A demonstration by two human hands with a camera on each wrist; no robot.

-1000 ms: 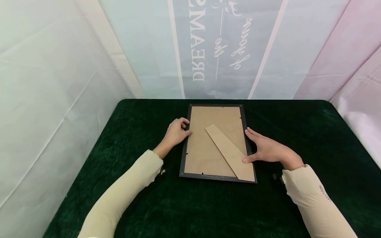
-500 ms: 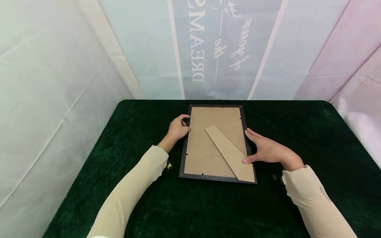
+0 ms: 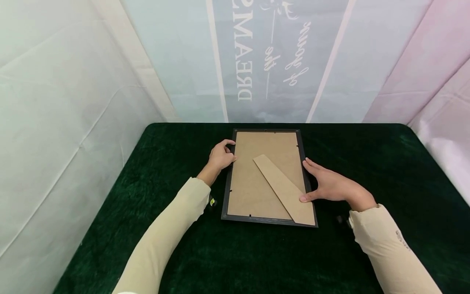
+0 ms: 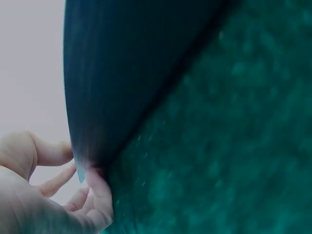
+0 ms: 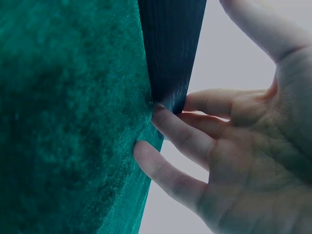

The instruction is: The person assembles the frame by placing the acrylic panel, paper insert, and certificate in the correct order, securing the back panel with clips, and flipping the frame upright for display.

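Note:
A dark picture frame (image 3: 264,221) lies face down, its tan backing board (image 3: 246,183) facing up. Slanting across the board toward the near right corner is a flat easel leg (image 3: 280,185). My left hand (image 3: 220,156) grips the frame's left side, thumb on the top edge and fingers against the outer side. On the opposite side my right hand (image 3: 332,183) holds the frame, thumb pressing the leg by the edge and fingers spread along the side. Both wrist views show fingertips low on the frame's dark side wall. The frame's front is hidden beneath.
Dark green velvety cloth (image 3: 235,257) covers the table. Behind it hangs a pale printed backdrop (image 3: 271,61) with lettering. A white curtain (image 3: 66,102) borders the left side. Small black metal tabs dot the frame's inner edge.
My left hand has slid a short way up along the frame's left side, toward its far end. My right hand and the frame stay practically where they were.

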